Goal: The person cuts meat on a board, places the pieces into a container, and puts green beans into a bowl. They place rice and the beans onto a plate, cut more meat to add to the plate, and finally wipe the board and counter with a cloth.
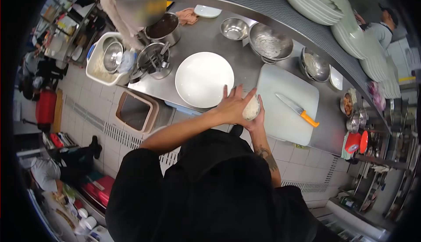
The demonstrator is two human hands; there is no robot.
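Observation:
A round mass of white rice [251, 109] is between my two hands, in front of my body near the counter's edge. A container around it cannot be made out clearly. My left hand [237, 106] is curved against its left side, one finger along the top and the others spread toward the plate. My right hand [258, 120] wraps the right and lower side. Just left and beyond is a large white plate [204, 78]. On my right lies a white cutting board [280, 123], with an orange-handled knife [298, 110] on it.
Metal bowls [234, 29] and a colander [271, 44] stand along the back. Left are a container of utensils [153, 61], a dark-filled pot [163, 28] and a white tub [101, 77]. A shelf of stacked plates [313, 5] overhangs the counter. A bin [137, 112] stands below.

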